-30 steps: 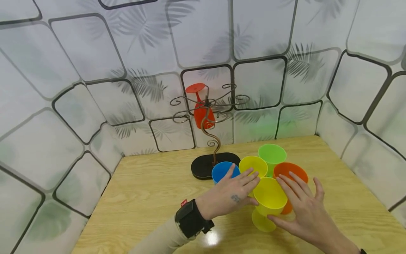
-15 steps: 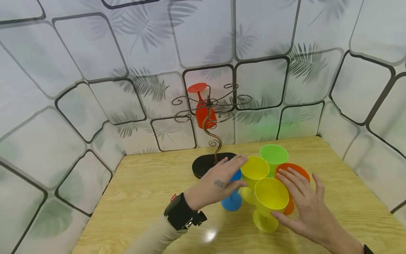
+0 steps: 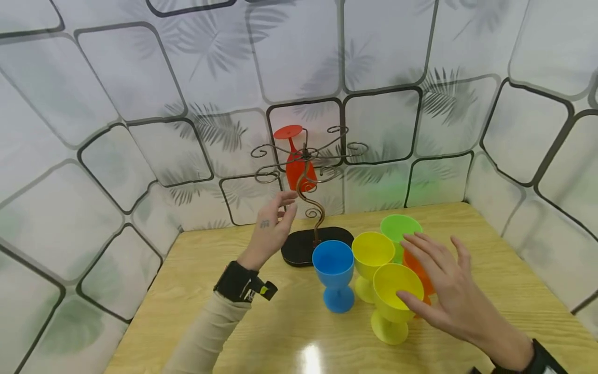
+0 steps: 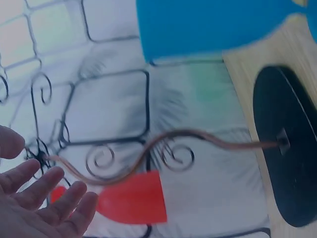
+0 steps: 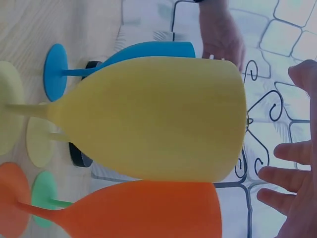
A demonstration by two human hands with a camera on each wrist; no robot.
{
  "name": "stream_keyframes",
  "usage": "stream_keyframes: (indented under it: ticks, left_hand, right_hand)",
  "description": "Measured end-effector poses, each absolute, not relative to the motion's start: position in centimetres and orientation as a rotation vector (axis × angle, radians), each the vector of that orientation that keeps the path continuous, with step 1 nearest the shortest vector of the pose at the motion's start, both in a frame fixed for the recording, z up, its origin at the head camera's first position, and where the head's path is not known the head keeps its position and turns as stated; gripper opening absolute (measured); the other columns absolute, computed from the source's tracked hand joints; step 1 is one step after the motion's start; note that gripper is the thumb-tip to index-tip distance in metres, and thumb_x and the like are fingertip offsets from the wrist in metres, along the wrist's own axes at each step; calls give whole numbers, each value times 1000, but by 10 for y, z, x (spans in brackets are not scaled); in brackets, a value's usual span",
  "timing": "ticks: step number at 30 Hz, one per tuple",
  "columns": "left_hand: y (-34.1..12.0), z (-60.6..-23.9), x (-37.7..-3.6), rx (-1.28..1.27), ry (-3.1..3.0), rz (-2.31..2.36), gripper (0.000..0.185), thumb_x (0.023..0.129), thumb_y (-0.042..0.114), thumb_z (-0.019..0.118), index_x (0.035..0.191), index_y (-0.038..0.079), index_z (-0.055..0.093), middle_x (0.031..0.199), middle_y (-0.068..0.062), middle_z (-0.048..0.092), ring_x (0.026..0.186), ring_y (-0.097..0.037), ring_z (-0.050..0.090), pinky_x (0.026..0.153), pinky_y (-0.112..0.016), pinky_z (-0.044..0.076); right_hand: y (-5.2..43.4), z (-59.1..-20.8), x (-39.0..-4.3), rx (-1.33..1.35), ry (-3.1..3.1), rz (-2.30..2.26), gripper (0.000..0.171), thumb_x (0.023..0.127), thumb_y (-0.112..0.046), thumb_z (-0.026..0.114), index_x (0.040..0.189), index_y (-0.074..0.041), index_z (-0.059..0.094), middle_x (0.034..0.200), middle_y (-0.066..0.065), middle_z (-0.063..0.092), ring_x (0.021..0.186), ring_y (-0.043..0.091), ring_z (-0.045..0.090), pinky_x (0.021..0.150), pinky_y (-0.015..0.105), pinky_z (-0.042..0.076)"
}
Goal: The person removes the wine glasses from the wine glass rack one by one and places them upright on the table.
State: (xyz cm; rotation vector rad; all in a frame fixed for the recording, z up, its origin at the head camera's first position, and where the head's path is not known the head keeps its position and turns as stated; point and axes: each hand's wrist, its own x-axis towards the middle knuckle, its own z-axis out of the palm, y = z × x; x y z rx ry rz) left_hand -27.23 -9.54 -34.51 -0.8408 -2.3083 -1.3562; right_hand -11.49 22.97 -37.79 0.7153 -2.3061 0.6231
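My left hand (image 3: 268, 231) is raised left of a wire goblet rack (image 3: 320, 210), fingers apart and holding nothing, fingertips just under a red goblet (image 3: 298, 171). That goblet hangs upside down from the rack's curled arms. In the left wrist view the same hand's fingers (image 4: 54, 198) overlap the red goblet's stem. My right hand (image 3: 455, 291) hovers spread over an orange goblet (image 3: 417, 271) and beside the front yellow goblet (image 3: 391, 305), gripping neither. Upright close by stand a second yellow goblet (image 3: 366, 267), a blue goblet (image 3: 335, 280) and a green goblet (image 3: 397, 228).
The rack's black oval base (image 3: 294, 250) stands on the wooden table (image 3: 201, 280), just behind the blue goblet. Patterned cloth walls (image 3: 224, 67) enclose the table at the back and both sides. Several bare curled hooks (image 3: 357, 148) spread from the rack's top.
My left hand has left the goblets, moving left and up toward the hanging red goblet. My right hand has lifted slightly off the front yellow goblet. The goblets stay in place.
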Motion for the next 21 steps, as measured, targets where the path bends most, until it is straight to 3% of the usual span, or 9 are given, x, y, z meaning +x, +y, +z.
stream_keyframes:
  ticks: [4,9,13,21]
  left_hand:
    - [-107,-350,-291,-695,-2337,-1378,35,106,14,54,138,0,56,140,-21,58,128,-37,58,96,-51,54]
    - [-109,-348,-312,-574,-2421,-1392,43,106,21,53,145,2,51,149,-22,51,137,-38,51,104,-51,50]
    - [-108,-349,-328,-536,-2446,-1407,49,106,24,53,149,1,48,153,-25,47,139,-40,48,107,-51,48]
    - [-108,-352,-352,-501,-2461,-1410,53,104,23,56,149,-4,46,154,-24,45,141,-41,45,110,-54,45]
  right_hand:
    - [228,-370,-123,754,-2302,617,73,99,-60,56,146,-4,53,147,18,53,133,32,46,119,62,15]
    - [231,-357,-138,797,-2384,633,77,86,-32,81,153,-12,47,152,11,51,132,31,52,112,45,39]
    - [231,-347,-152,819,-2440,633,85,82,-22,84,156,-15,43,156,9,48,136,33,51,108,53,46]
    - [225,-335,-180,882,-2539,608,76,91,-28,77,155,-8,42,154,16,48,137,40,49,106,64,43]
